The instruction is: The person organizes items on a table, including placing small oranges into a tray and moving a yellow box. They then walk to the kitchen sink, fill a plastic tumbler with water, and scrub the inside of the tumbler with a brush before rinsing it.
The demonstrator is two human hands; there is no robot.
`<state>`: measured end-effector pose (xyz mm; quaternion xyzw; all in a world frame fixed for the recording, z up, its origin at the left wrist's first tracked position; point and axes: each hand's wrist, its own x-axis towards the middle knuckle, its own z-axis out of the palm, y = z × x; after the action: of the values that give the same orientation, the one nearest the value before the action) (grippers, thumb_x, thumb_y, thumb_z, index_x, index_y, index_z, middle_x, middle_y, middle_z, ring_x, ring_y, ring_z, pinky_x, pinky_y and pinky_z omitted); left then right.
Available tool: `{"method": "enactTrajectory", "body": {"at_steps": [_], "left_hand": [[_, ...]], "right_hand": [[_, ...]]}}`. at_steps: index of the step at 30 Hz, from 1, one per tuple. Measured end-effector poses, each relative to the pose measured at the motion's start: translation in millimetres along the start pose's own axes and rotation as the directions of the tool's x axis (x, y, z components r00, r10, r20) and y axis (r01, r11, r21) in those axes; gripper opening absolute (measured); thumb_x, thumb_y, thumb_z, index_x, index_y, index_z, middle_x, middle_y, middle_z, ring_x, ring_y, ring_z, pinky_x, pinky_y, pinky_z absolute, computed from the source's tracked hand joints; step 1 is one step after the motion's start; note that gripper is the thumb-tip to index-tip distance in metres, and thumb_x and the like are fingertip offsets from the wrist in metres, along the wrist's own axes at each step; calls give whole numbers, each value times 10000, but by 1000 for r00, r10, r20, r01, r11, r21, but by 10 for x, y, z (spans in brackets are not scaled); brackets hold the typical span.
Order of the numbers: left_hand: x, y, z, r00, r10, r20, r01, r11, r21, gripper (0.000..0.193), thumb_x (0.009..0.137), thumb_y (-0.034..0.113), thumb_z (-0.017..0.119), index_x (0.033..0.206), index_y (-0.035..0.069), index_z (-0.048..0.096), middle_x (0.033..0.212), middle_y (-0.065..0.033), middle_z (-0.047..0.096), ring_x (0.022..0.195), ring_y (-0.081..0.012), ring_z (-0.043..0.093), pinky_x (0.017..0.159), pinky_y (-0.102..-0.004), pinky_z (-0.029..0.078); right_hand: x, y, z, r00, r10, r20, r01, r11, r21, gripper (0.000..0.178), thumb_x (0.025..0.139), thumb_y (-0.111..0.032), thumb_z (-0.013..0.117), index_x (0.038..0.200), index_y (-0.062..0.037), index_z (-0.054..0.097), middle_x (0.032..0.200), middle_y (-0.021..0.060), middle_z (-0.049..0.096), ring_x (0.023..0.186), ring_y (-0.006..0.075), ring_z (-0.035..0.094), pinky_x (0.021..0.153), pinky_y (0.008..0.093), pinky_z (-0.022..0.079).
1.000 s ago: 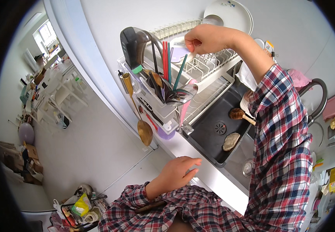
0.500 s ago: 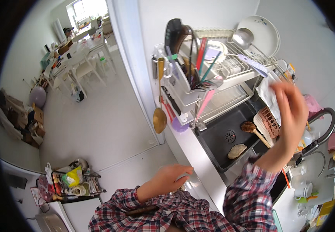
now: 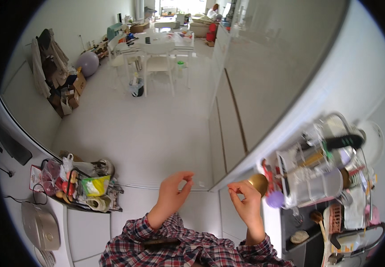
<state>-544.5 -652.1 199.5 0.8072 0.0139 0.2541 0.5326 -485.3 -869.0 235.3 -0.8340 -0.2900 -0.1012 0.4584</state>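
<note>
My left hand [image 3: 174, 196] hovers above the floor in front of my body. Its fingers curve loosely, the thumb stands apart from them, and nothing shows inside. To its right, my right hand [image 3: 248, 207] is raised with thumb and fingertips brought together in a pinch. Whether anything small sits between those tips I cannot make out. Just behind the right hand, the bowl of a golden ladle [image 3: 258, 183] hangs beside the dish rack [image 3: 310, 182]. A purple round thing [image 3: 274, 199] is close by. Both hands are apart from each other and appear to touch nothing around them.
To the right lies a dark sink [image 3: 308, 247] with a brown-bristled brush [image 3: 317, 218] and a pale oval thing [image 3: 299, 236]. A full black basket [image 3: 86, 205] and a rice cooker [image 3: 41, 227] stand at left. Beyond the doorway are white chairs [image 3: 159, 64] and a table.
My view has swung left toward the doorway, so the rack and sink now lie farther right. The right hand has come down from beside the rack toward the left hand, whose fingers are now more curved.
</note>
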Motion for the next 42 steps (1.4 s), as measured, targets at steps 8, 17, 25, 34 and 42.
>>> {"method": "enactTrajectory", "body": {"at_steps": [8, 17, 25, 34, 42], "left_hand": [[834, -923, -1012, 971, -187, -150, 176, 981, -83, 182, 818, 25, 666, 997, 7, 646, 837, -97, 665, 783, -191, 653, 672, -282, 495], [2030, -1666, -855, 994, -86, 73, 95, 987, -131, 276, 787, 87, 707, 1043, 16, 633, 940, -118, 658, 934, -297, 624, 818, -381, 490], [3881, -2316, -870, 984, -14, 180, 7, 999, 36, 411, 811, 13, 675, 1210, 34, 575, 1281, -134, 531, 1066, -251, 606, 876, -348, 521], [5797, -2919, -1101, 994, -102, 44, 101, 995, 26, 460, 805, -33, 653, 1247, 20, 538, 1327, -131, 490, 1111, -238, 592, 900, -356, 529], [7500, -4052, -1321, 974, -200, -103, 198, 980, -30, 403, 808, 14, 641, 1203, 15, 561, 1313, -144, 503, 1080, -260, 596, 852, -361, 538]], "right_hand": [[1237, 26, 1380, 965, -44, 257, 52, 998, -27, 114, 827, -80, 675, 933, -40, 664, 866, 106, 643, 809, 270, 637, 687, 351, 516], [2279, 924, 1805, 991, 46, 127, -24, 986, -168, 125, 785, -46, 706, 896, -17, 657, 828, 118, 649, 734, 252, 650, 641, 332, 519], [4030, 1712, 2484, 982, 88, 165, -60, 984, -169, 130, 821, -90, 669, 935, -32, 651, 843, 100, 640, 745, 237, 644, 660, 335, 512], [6361, 1846, 3312, 941, -87, 327, 91, 996, 1, 125, 832, -103, 657, 941, -41, 661, 870, 104, 649, 794, 260, 645, 679, 355, 519], [7998, 2577, 4107, 919, -7, 394, 1, 1000, 15, 111, 867, -110, 619, 923, -34, 676, 883, 119, 642, 749, 276, 640, 670, 359, 517]]}}
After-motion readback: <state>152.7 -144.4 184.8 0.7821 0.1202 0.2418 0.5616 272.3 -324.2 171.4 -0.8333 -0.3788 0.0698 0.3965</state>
